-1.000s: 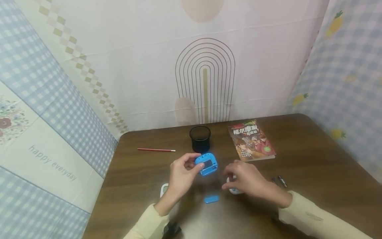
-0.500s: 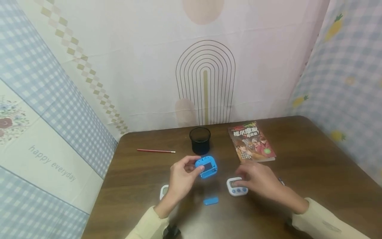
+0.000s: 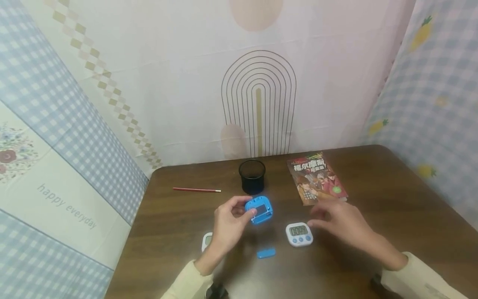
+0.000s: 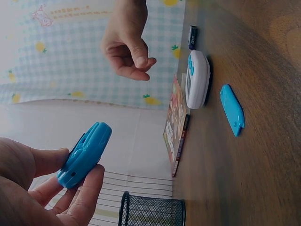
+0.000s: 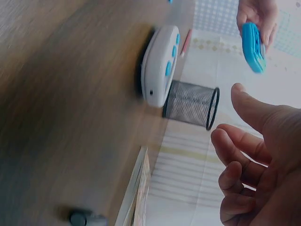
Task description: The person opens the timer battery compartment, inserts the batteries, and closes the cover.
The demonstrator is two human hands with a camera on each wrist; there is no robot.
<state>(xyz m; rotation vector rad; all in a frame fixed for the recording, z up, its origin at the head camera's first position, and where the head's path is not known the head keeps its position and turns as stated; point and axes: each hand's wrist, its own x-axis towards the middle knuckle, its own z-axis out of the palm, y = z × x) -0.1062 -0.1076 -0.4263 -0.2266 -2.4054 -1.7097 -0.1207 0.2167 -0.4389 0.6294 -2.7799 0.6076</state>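
My left hand (image 3: 228,220) pinches a blue digital timer (image 3: 259,211) between thumb and fingers, raised above the table. Its back faces me, and the battery slot along the lower part is uncovered. A blue battery cover (image 3: 266,253) lies on the wood below it. To the right, a white timer (image 3: 299,234) rests face up with digits on its display and blue buttons. My right hand (image 3: 340,218) hovers just right of that timer, fingers loosely bent with nothing between them, as the right wrist view also shows. Beyond the white timer, a small dark battery (image 4: 193,37) appears in the left wrist view.
A black mesh pen cup (image 3: 252,182) stands toward the back, with a red pencil (image 3: 196,189) lying left of it. A comic-style book (image 3: 316,178) lies at the back right. Another white timer (image 3: 207,240) is partly hidden behind my left wrist.
My right hand has moved right, off the white timer, uncovering its display. The left hand keeps holding the blue timer in nearly the same spot.
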